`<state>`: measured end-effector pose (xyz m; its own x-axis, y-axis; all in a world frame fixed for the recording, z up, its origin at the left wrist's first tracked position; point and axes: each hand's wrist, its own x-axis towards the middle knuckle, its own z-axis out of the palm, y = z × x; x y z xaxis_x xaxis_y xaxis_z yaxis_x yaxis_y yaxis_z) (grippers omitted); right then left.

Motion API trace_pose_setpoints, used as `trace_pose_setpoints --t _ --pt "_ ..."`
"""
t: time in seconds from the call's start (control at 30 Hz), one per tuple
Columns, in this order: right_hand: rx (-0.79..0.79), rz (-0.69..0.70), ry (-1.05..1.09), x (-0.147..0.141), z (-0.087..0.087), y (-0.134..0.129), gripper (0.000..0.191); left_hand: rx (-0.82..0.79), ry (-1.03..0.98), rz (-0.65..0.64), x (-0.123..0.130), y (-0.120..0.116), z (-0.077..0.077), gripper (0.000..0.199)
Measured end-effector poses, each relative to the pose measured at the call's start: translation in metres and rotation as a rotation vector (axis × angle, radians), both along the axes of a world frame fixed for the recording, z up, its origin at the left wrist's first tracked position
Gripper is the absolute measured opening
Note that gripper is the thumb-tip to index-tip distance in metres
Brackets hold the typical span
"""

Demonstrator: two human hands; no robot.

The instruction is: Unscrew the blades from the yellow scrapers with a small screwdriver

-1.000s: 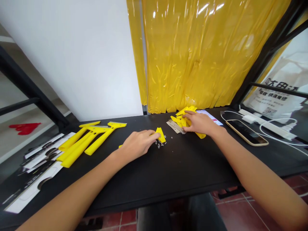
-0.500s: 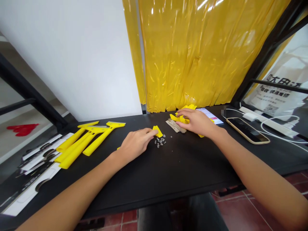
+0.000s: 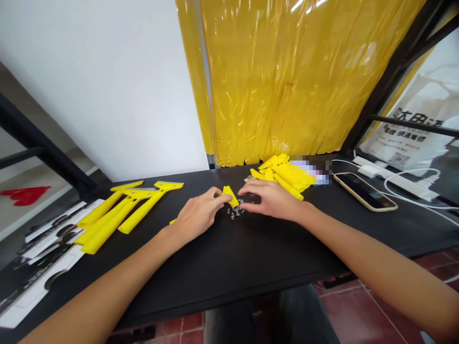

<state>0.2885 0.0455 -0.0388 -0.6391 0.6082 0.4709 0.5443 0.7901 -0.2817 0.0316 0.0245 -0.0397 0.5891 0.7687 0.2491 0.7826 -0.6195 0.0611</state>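
My left hand [image 3: 201,210] is closed on a yellow scraper [image 3: 230,196]. Its flat head sticks out past the fingertips, and a bit of its handle shows beside the wrist. Close to that head, on the right, my right hand [image 3: 268,198] is open, thumb and fingers apart, with nothing visible between them. Small screws and nuts [image 3: 233,212] lie on the black table below the scraper head. Metal blades [image 3: 247,179] are mostly hidden behind my right hand. Beyond it lies a pile of yellow scraper handles [image 3: 283,174].
Several yellow scrapers with blades [image 3: 132,203] lie at the left, some on white and black packaging [image 3: 60,267]. To the right are a phone [image 3: 366,191], white cables and a power strip [image 3: 412,184]. A yellow plastic curtain [image 3: 287,86] hangs behind the table [image 3: 229,263].
My right hand has moved left and toward me, from over the metal blades to beside the scraper head. My left hand keeps hold of the scraper. The view has shifted slightly.
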Motion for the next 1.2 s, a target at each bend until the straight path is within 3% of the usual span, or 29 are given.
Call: trace_pose_setpoints --t 0.17,0.3,0.37,0.43,0.53,0.63,0.73,0.8,0.87,0.97,1.03,1.13,1.2 --pt "0.004 0.012 -0.001 -0.012 -0.013 0.0 0.023 0.011 0.01 -0.004 0.001 -0.002 0.0 0.035" --pt "0.058 -0.078 0.119 -0.012 -0.014 0.002 0.024 0.031 -0.106 -0.016 -0.001 0.001 0.0 0.036" --pt "0.063 -0.118 0.206 -0.012 -0.009 0.0 0.024 0.046 -0.331 -0.028 -0.001 0.001 0.004 0.038" --pt "0.035 -0.108 0.247 -0.014 -0.004 -0.007 0.026 -0.002 -0.68 -0.054 0.003 -0.001 0.011 0.048" --pt "-0.034 -0.041 0.217 -0.023 0.004 -0.023 0.034 -0.217 -1.149 -0.12 0.012 -0.01 0.023 0.075" --pt "-0.084 -0.021 0.168 -0.034 0.004 -0.039 0.04 -0.394 -1.335 -0.11 0.021 -0.02 0.027 0.076" --pt "-0.106 -0.055 0.167 -0.04 0.001 -0.042 0.03 -0.457 -1.373 -0.073 0.022 -0.018 0.023 0.07" --pt "-0.09 -0.137 0.181 -0.035 0.002 -0.034 0.024 -0.428 -1.338 -0.038 0.016 -0.006 0.02 0.066" --pt "-0.043 -0.286 0.184 -0.023 0.006 -0.021 0.028 -0.323 -1.209 0.08 0.0 0.011 0.018 0.062" --pt "-0.003 -0.571 0.079 0.008 0.019 0.004 0.032 -0.021 -0.694 0.393 -0.037 0.036 0.021 0.055" --pt "0.011 -0.753 -0.056 0.032 0.027 0.019 0.034 0.104 -0.252 0.517 -0.064 0.047 0.026 0.044" --pt "-0.026 -0.953 -0.225 0.064 0.031 0.036 0.041 0.011 0.067 0.785 -0.095 0.052 0.033 0.049" --pt "-0.069 -1.003 -0.296 0.079 0.028 0.043 0.044 -0.097 0.167 0.835 -0.105 0.053 0.035 0.053"
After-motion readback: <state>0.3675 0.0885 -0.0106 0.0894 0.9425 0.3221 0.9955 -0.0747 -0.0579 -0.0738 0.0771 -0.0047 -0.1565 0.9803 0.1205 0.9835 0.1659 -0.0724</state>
